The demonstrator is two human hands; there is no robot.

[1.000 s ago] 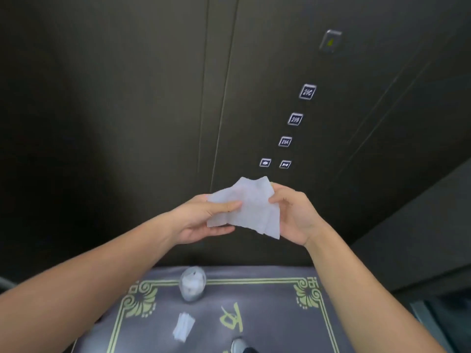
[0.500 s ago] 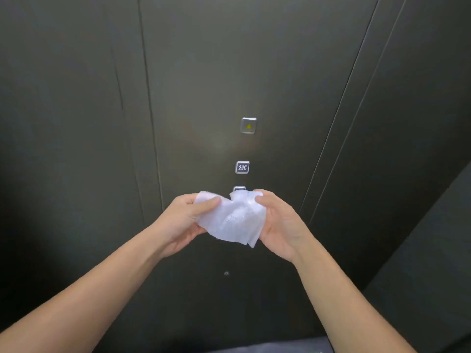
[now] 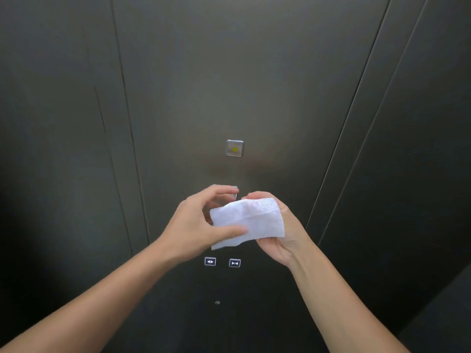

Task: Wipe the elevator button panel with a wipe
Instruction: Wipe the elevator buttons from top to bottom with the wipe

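Observation:
A white wipe (image 3: pixel 251 220) is folded between both hands, in front of the dark metal button panel (image 3: pixel 229 85). My right hand (image 3: pixel 283 235) cups it from the right, with the wipe draped over the fingers. My left hand (image 3: pixel 193 228) pinches its lower left edge with the thumb; the other fingers are spread above it. On the panel I see a square alarm button with a yellow mark (image 3: pixel 234 148), a door-open button (image 3: pixel 210 261) and a door-close button (image 3: pixel 234 263). The hands hide the floor buttons between them, except one chrome edge (image 3: pixel 235 192).
Vertical seams divide the wall: the door edge at the left (image 3: pixel 127 123) and a side panel at the right (image 3: pixel 362 123). A small keyhole (image 3: pixel 217 302) sits low on the panel. A darker ledge shows at the bottom right corner (image 3: pixel 446 314).
The view has swung up from the floor mat onto the panel. The wipe went from spread open to folded smaller, now resting over my right fingers while my left hand pinches its edge.

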